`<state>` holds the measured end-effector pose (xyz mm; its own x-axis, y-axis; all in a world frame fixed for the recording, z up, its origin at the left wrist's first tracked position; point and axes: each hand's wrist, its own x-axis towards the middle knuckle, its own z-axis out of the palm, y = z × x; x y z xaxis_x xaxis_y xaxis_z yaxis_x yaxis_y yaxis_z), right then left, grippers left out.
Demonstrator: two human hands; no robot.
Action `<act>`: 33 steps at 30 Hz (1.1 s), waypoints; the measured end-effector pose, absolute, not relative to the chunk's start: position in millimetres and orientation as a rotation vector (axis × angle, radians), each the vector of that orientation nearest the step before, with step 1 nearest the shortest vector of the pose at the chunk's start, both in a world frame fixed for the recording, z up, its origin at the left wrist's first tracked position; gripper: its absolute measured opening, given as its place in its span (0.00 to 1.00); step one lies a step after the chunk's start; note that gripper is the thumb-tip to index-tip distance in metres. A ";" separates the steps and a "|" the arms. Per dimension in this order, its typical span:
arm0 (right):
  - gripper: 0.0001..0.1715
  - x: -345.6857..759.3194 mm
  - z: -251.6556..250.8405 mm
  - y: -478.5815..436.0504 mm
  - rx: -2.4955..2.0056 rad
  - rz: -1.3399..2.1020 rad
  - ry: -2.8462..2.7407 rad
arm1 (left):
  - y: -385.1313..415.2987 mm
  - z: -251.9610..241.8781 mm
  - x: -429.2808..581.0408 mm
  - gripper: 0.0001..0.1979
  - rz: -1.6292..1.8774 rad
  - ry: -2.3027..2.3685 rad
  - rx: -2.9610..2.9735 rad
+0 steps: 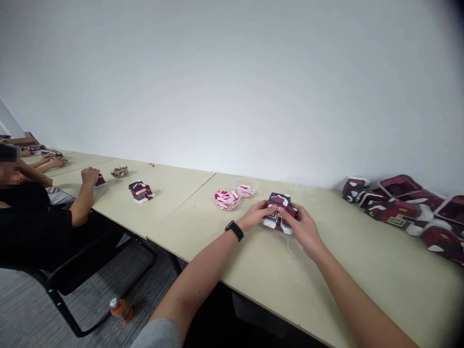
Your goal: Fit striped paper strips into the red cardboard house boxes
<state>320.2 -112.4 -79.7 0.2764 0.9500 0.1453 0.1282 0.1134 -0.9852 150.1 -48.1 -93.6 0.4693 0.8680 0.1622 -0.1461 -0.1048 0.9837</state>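
left hand (255, 215): fingers curled around the near-left side of a little paper house model (280, 212), so it's gripping, not just resting there. Black watch (235, 230) on that wrist.

right hand (302, 227): also grasping the house, coming in from the right, with fingertips (290, 211) pressed on the dark roof edge. Fist isn't clenched, it's more of a careful pinch-and-wrap.

house position: right between the two hands, out in front of the person and a bit left of their right arm. Long axis looks like it runs away from the person with a slight tilt, though the hands hide a lot. Both hands are about equally close. Can't tell if it's touching the tabletop or held just above it.

nearby on the table: two clear tubs of red-and-white paper pieces (226, 199) just past the left hand, and a heap of dark red house parts (398, 210) well off to the right.

further left: a finished-looking paper house (140, 191) on the pale laminate table (181, 212), near a co-worker's hand (90, 175), which is resting on another small house (100, 181).

floor: orange bottle (121, 309) lying on the carpet by a black chair frame (97, 256).
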 end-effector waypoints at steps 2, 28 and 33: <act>0.42 320.5 -79.1 -113.4 -1.323 0.852 -1.136 | -49.4 -92.1 151.4 0.30 1.005 0.668 1.444; 0.49 332.7 -113.1 -95.1 -1.331 0.722 -1.366 | -37.4 -110.2 149.0 0.31 1.026 0.662 1.751; 0.48 333.6 -114.7 -94.0 -1.301 0.735 -1.389 | -36.9 -107.7 148.3 0.32 1.046 0.658 1.783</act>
<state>333.6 -94.0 -114.7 0.1385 0.9518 0.2738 0.3088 0.2212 -0.9250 148.3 -36.9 -107.7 0.4924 0.7882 0.3691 -0.0087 -0.4196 0.9077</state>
